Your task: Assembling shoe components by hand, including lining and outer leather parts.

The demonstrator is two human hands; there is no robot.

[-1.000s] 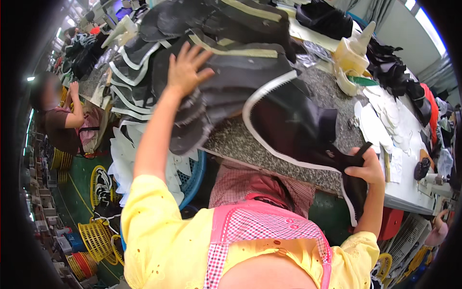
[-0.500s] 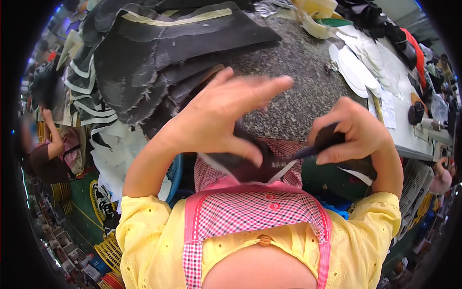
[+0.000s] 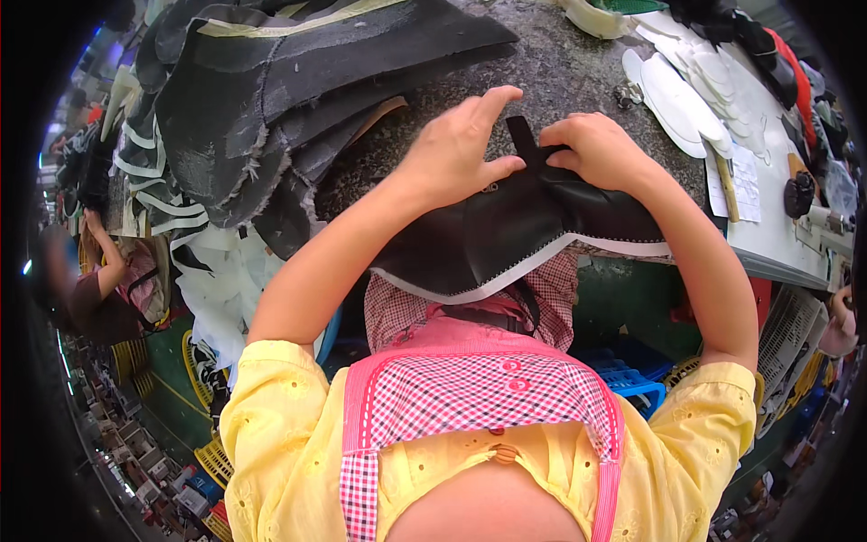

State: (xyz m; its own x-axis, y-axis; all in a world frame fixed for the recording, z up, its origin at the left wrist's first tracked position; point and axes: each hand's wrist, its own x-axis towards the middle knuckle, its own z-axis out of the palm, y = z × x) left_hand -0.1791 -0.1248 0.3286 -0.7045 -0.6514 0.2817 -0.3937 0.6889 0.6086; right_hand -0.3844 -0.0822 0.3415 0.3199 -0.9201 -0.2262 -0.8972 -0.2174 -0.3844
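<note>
A black, leather-like shoe upper piece (image 3: 506,230) lies over the near edge of the speckled stone worktop (image 3: 442,81), its lower part hanging toward my lap. Zigzag stitching runs along its white-edged border, and a narrow black tab (image 3: 521,137) sticks up from its top. My right hand (image 3: 601,155) is closed with bent fingers on the piece, just right of the tab. To the left of the tab, my left hand (image 3: 459,149) has thumb and forefinger spread wide, the thumb tip at the piece's upper edge.
Dark layered pieces (image 3: 334,77) with frayed edges are heaped at the far left. White sole-shaped pieces (image 3: 668,108) lie at the right, near a wooden-handled tool (image 3: 728,188) and a paper sheet (image 3: 748,181). A blue basket (image 3: 637,388) stands below; another person (image 3: 95,280) sits at left.
Both hands have moved away from my body with the black piece, which was bunched and blurred and now lies spread on the worktop edge. Its tab and stitched border have come into view.
</note>
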